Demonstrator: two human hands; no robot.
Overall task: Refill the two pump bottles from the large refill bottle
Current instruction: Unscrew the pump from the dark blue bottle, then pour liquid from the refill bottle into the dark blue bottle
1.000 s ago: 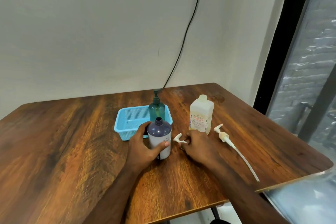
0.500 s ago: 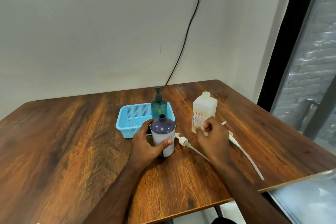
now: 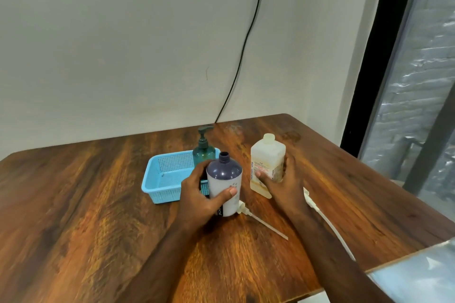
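My left hand (image 3: 199,198) grips a white bottle with a dark purple top (image 3: 223,181), upright on the table with its neck uncapped. My right hand (image 3: 285,183) wraps around the lower part of the translucent cream refill bottle (image 3: 267,160), which stands uncapped just to the right. A teal pump bottle (image 3: 203,149) with its pump on stands in the back right corner of the blue basket (image 3: 163,181). One white pump head with a tube (image 3: 261,220) lies on the table by the purple-topped bottle. A second pump with a long tube (image 3: 327,222) lies behind my right wrist.
The wooden table (image 3: 86,204) ends at a front edge near me and a right edge by a window. A black cable (image 3: 242,51) hangs down the wall behind the table.
My right hand let go of the small pump by the purple-topped bottle, moved right and back, and closed around the refill bottle. My left hand kept its hold.
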